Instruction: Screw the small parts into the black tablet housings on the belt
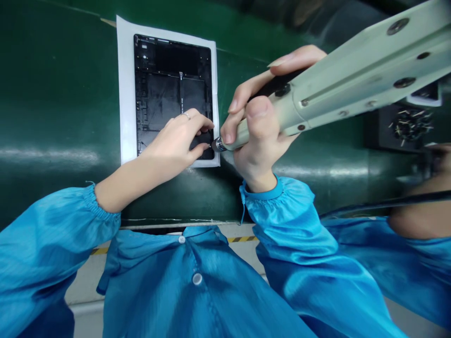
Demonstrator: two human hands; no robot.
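A black device casing [165,101] lies on a white sheet [127,94] on the green surface. My left hand [178,138] rests over its lower right part, thumb and index finger curled close to the corner; what is between the fingertips, if anything, is too small to name. My right hand [262,122] is wrapped round a pale green power screwdriver [313,101]. The screwdriver's metal tip [218,144] is at the casing's lower right edge, beside my left fingertips. Whether the tip touches the casing I cannot tell.
The green work surface [63,103] has its front edge near my body. At the right are a dark tray [385,129] with a pile of small pieces [411,124], a dark cable [387,203], and another person's arm [423,213] in a blue sleeve.
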